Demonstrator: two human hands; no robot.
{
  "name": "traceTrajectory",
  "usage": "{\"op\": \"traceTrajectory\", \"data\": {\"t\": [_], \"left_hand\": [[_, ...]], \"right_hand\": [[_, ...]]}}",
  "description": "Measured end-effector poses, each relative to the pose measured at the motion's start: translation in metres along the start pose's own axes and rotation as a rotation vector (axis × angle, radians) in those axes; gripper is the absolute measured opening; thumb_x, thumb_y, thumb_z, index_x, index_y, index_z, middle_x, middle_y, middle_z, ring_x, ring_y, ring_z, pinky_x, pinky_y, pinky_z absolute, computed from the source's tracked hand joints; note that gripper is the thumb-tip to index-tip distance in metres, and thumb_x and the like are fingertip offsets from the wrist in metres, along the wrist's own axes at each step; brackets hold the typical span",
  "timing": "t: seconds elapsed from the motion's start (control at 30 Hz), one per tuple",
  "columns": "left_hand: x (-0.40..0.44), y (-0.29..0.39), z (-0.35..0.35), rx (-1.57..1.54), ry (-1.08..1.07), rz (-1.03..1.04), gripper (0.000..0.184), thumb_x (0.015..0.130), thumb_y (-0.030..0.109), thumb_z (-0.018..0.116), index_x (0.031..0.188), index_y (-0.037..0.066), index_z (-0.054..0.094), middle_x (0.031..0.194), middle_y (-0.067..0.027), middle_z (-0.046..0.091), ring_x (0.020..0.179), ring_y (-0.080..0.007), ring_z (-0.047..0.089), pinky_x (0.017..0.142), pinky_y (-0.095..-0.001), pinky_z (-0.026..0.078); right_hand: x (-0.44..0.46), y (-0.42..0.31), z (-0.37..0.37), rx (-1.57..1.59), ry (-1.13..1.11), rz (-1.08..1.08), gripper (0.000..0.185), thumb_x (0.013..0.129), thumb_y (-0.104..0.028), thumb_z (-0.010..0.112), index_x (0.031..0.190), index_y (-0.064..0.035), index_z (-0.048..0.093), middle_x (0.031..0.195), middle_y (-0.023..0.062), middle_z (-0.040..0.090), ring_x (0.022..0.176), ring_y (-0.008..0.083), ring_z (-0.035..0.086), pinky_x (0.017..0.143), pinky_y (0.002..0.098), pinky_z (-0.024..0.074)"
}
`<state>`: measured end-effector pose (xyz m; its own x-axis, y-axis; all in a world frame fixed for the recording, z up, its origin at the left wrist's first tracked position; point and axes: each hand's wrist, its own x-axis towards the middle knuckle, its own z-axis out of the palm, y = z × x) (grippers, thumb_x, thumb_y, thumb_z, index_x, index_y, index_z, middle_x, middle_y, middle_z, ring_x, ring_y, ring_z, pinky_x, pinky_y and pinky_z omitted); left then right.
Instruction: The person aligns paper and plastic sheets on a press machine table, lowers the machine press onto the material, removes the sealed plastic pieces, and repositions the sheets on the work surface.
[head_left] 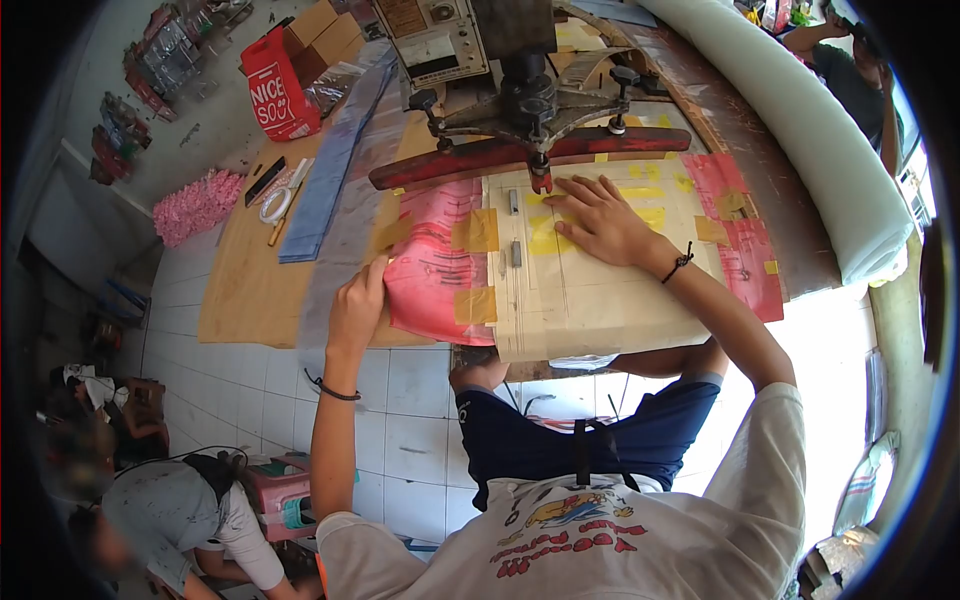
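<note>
My left hand pinches the left edge of a pink sheet marked with dark lines. Brown tape joins that sheet to a beige board with yellow patches and two small metal blocks. On the board, my right hand lies flat with its fingers spread. A second pink piece is taped at the board's right side. Just beyond my right fingertips hangs a press head with a long red bar and black knobs.
Blue folded strips, a tape roll and a red bag lie on the table's left part. A thick white roll runs along the right. One person bends at lower left; another is at upper right.
</note>
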<state>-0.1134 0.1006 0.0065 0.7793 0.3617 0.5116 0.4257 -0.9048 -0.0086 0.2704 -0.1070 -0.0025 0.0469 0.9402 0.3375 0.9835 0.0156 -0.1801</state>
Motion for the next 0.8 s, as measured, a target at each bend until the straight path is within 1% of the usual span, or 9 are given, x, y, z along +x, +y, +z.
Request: {"op": "traceTrajectory", "data": {"t": [0.07, 0.17, 0.27, 0.37, 0.47, 0.57, 0.67, 0.77, 0.8], "left_hand": [[0.002, 0.001, 0.001, -0.027, 0.031, 0.016, 0.039, 0.091, -0.003, 0.063, 0.129, 0.003, 0.06, 0.108, -0.0207, 0.073, 0.092, -0.0419, 0.073, 0.074, -0.0467, 0.061], [-0.004, 0.006, -0.005, -0.007, 0.089, 0.02, 0.04, 0.088, -0.002, 0.067, 0.127, 0.005, 0.063, 0.111, -0.0165, 0.072, 0.096, -0.0385, 0.073, 0.078, -0.0452, 0.061], [-0.003, 0.007, -0.012, 0.126, 0.138, 0.165, 0.037, 0.083, 0.0, 0.07, 0.12, 0.005, 0.069, 0.109, -0.0115, 0.071, 0.102, -0.0335, 0.07, 0.085, -0.0435, 0.059], [-0.001, 0.003, -0.013, 0.106, 0.119, 0.245, 0.032, 0.081, 0.003, 0.069, 0.113, 0.005, 0.073, 0.107, -0.0094, 0.07, 0.106, -0.0303, 0.068, 0.09, -0.0417, 0.057], [0.0, -0.005, -0.016, 0.042, 0.03, 0.297, 0.033, 0.081, 0.006, 0.068, 0.113, 0.006, 0.076, 0.111, -0.0092, 0.07, 0.104, -0.029, 0.068, 0.093, -0.0399, 0.056], [0.0, -0.009, -0.021, -0.014, -0.112, 0.249, 0.037, 0.08, 0.007, 0.068, 0.116, 0.007, 0.077, 0.114, -0.0088, 0.071, 0.106, -0.0285, 0.066, 0.098, -0.0399, 0.053], [0.003, -0.009, -0.041, 0.018, -0.206, 0.208, 0.04, 0.082, 0.007, 0.067, 0.121, 0.007, 0.077, 0.114, -0.0093, 0.071, 0.111, -0.0278, 0.064, 0.103, -0.0406, 0.05], [0.006, -0.003, -0.057, 0.205, -0.298, 0.103, 0.042, 0.085, 0.005, 0.065, 0.125, 0.006, 0.076, 0.121, -0.0113, 0.071, 0.121, -0.0309, 0.061, 0.109, -0.042, 0.048], [0.007, 0.003, -0.055, 0.067, -0.237, 0.074, 0.042, 0.088, 0.008, 0.064, 0.129, 0.005, 0.073, 0.127, -0.0132, 0.069, 0.127, -0.0329, 0.058, 0.112, -0.0429, 0.045]], "right_hand": [[0.0, -0.001, -0.001, 0.016, -0.001, 0.001, 0.049, 0.108, -0.045, 0.049, 0.146, -0.0159, 0.057, 0.159, 0.0182, 0.047, 0.151, 0.039, 0.037, 0.125, 0.0613, 0.0228], [0.0, 0.0, -0.001, 0.019, -0.005, 0.006, 0.049, 0.107, -0.044, 0.05, 0.146, -0.0155, 0.057, 0.159, 0.0185, 0.047, 0.151, 0.0393, 0.036, 0.125, 0.0612, 0.0227], [0.001, -0.003, -0.005, 0.014, -0.012, 0.024, 0.047, 0.106, -0.042, 0.052, 0.146, -0.016, 0.058, 0.16, 0.0176, 0.046, 0.152, 0.0395, 0.036, 0.126, 0.0607, 0.0223], [0.002, -0.005, -0.007, 0.025, -0.023, 0.019, 0.046, 0.106, -0.04, 0.053, 0.146, -0.0167, 0.058, 0.161, 0.0166, 0.044, 0.152, 0.0399, 0.035, 0.126, 0.0603, 0.0217], [0.002, -0.004, -0.007, 0.023, -0.031, 0.019, 0.046, 0.106, -0.039, 0.053, 0.146, -0.0171, 0.057, 0.162, 0.016, 0.043, 0.152, 0.0404, 0.036, 0.126, 0.0602, 0.0219], [0.002, -0.005, -0.006, 0.02, -0.032, 0.019, 0.046, 0.106, -0.039, 0.053, 0.147, -0.0169, 0.057, 0.162, 0.0162, 0.044, 0.151, 0.0406, 0.036, 0.126, 0.0602, 0.0223], [0.003, -0.006, -0.008, 0.012, -0.033, 0.023, 0.046, 0.106, -0.038, 0.052, 0.147, -0.0166, 0.057, 0.162, 0.0164, 0.044, 0.151, 0.0406, 0.036, 0.126, 0.0604, 0.0225], [0.002, -0.006, -0.007, 0.012, -0.029, 0.027, 0.046, 0.106, -0.038, 0.052, 0.146, -0.0163, 0.057, 0.162, 0.0165, 0.044, 0.151, 0.0406, 0.036, 0.126, 0.0606, 0.0225], [0.003, -0.006, -0.006, 0.015, -0.026, 0.026, 0.046, 0.106, -0.038, 0.052, 0.146, -0.0162, 0.057, 0.162, 0.0165, 0.044, 0.151, 0.0405, 0.036, 0.126, 0.0606, 0.0225]]}}
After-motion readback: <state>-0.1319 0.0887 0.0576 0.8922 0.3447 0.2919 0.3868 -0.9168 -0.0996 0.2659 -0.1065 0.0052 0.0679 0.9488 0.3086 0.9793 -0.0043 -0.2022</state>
